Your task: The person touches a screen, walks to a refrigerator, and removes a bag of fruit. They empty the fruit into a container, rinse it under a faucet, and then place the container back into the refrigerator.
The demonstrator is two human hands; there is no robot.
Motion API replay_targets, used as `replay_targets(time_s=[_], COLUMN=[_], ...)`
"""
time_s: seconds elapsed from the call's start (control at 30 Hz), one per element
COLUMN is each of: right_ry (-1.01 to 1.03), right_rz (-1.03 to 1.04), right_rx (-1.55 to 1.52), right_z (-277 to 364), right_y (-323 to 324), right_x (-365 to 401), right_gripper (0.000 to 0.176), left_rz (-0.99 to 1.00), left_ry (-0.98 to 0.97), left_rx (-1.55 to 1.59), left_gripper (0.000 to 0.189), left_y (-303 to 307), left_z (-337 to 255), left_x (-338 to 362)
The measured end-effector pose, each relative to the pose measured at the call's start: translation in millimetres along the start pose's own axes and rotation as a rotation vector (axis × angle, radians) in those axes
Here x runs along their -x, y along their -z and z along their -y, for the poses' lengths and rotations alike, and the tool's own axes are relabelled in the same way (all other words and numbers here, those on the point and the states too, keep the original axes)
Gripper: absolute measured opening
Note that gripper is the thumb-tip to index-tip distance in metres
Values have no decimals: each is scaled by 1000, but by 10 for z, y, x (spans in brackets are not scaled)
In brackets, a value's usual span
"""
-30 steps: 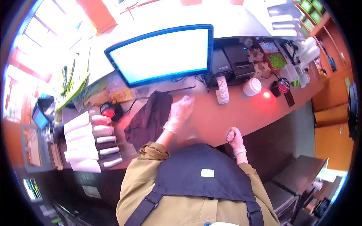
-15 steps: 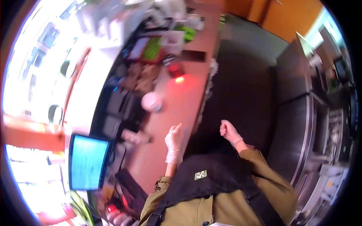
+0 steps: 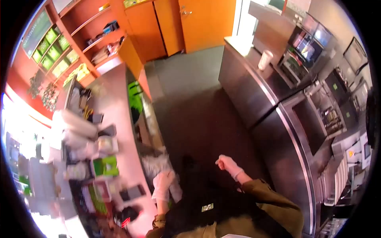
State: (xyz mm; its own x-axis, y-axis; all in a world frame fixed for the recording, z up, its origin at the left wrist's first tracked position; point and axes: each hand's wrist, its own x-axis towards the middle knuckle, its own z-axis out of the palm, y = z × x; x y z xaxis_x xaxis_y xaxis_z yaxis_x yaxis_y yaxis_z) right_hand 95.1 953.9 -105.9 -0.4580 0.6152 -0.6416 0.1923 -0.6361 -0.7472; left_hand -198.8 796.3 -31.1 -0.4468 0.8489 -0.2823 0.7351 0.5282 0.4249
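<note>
Both of my hands wear thin, see-through gloves. My left hand (image 3: 162, 185) is curled into a loose fist beside the edge of the pinkish counter (image 3: 126, 154), over a pale bag-like bundle (image 3: 156, 163) on the shelf below. My right hand (image 3: 229, 166) hangs in the air above the dark floor (image 3: 206, 131), its fingers folded in. Nothing shows in either hand. The black apron (image 3: 194, 218) covers my front.
Green packets (image 3: 106, 166), stacked cups (image 3: 75, 123) and a device with a red light (image 3: 126, 221) stand on the left counter. At right runs a steel counter (image 3: 258, 91) with a white cup (image 3: 265, 59). Orange doors (image 3: 206, 23) close the far end.
The view has swung left and forward along the counter, bringing the orange doors and shelves into sight. The monitor and pink-white tub have left view. Both hands stay closed.
</note>
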Motion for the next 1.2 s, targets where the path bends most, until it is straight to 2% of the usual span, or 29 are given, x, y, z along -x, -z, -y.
replay_targets(time_s=[0.03,0.17,0.2,0.23,0.27,0.3,0.33,0.37,0.43,0.47,0.53,0.6,0.67,0.7,0.77,0.83,0.87,0.9,0.93,0.97,1.03,1.1,1.17,1.2], right_ry=[-117,-154,-197,-138,-90,-58,-10,38,151,193,204,222,322,382,520,679,689,733,671,739,589,664,658,667], right_rz=[-19,-259,-263,-291,-315,-337,-357,-374,-399,-348,-364,-365,-355,-356,-323,-212,-136,-112,-168,-167,-356,-364,-511,-567], right_rx=[-73,-8,-45,-89,-135,-190,-227,-266,-339,-438,-384,-334,-276,-206,-131,-106,-90,-50,-38,-11,112,-81,-32,-9], right_z=[50,964,1234,1615,1970,2276,2577,2892,3483,3711,4279,4856,5302,5607,6630,7478,7822,8084,8420,8674,9260,9516,9851,10038], right_y=[79,121,188,185,191,162,175,206,257,380,543,751,1085,1163,1079,1048,1097,1178,1221,1353,1759,2321,2875,3178], right_x=[-356,-1131,-1360,-1522,-1677,-1787,-1964,-2187,-2645,-2892,-3450,-4050,-4768,-5079,-5317,-5551,-5762,-6052,-6274,-6581,-6988,-7679,-8067,-8143], right_gripper=[34,28,40,46,52,59,64,70,68,74,73,72,54,44,27,21,20,16,15,17,18,19,24,24], left_rz=[97,275,295,240,246,355,609,859,1019,1032,1090,1014,957,1078,1028,902,838,794,757,728,634,714,744,845], left_ry=[32,122,29,26,-52,-199,-319,-245,-232,-228,-260,-271,-288,-328,-230,-213,-230,-335,-440,-543,-592,-676,-745,-733], left_rx=[-45,-83,-5,101,449,823,1302,2096,2296,2283,2223,2120,2029,2144,2174,2025,1955,1857,1750,1639,1432,1384,1310,1283], left_gripper=[34,52,66,75,81,83,82,79,75,73,69,69,69,74,77,73,71,72,72,73,69,66,66,70], left_y=[49,180,202,414,597,743,1099,1320,1789,1854,1997,2018,2061,2000,2116,2210,2212,2170,2104,2022,2190,1885,1561,1501], left_z=[27,49,103,-162,-409,-669,-981,-1429,-2065,-2309,-2801,-3177,-3529,-3673,-4082,-4500,-4754,-4996,-5200,-5418,-6091,-6604,-7134,-7467], left_x=[-364,-1927,-2362,-2787,-3216,-3705,-4098,-4488,-5264,-5666,-6464,-7210,-7936,-8343,-8927,-9421,-9741,-10051,-10359,-10656,-10952,-11724,-12420,-12674])
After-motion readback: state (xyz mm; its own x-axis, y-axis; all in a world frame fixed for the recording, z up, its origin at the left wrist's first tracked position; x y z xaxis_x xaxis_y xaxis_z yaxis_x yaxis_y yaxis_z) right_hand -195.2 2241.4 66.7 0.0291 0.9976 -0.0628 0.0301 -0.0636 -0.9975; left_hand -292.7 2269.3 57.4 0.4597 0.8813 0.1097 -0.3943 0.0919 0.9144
